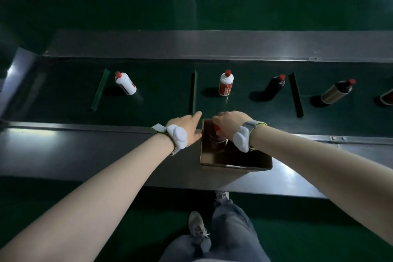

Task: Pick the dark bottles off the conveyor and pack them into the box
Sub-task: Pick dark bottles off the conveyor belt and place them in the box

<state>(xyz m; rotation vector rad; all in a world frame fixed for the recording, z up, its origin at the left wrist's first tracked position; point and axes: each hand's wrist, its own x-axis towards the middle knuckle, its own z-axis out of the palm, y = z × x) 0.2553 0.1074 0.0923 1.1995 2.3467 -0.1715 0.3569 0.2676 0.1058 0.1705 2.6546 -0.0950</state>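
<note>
Right hand (229,122) grips the neck of a dark bottle (217,137), upright, long axis vertical, in the box's (234,167) far-left corner. Left hand (185,126), fingers loosely extended and holding nothing, rests against the box's left wall. Next dark bottle (274,86) stands on the belt (161,91), beyond and right of the box, nearer the right hand.

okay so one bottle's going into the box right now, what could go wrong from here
1. The box sits on the near steel ledge and the left hand only rests at its side; pushing the dark bottle down with the right hand could shift it.
2. White bottles stand on the belt beside the next dark bottle, so a hurried grab might take the wrong one.
</note>
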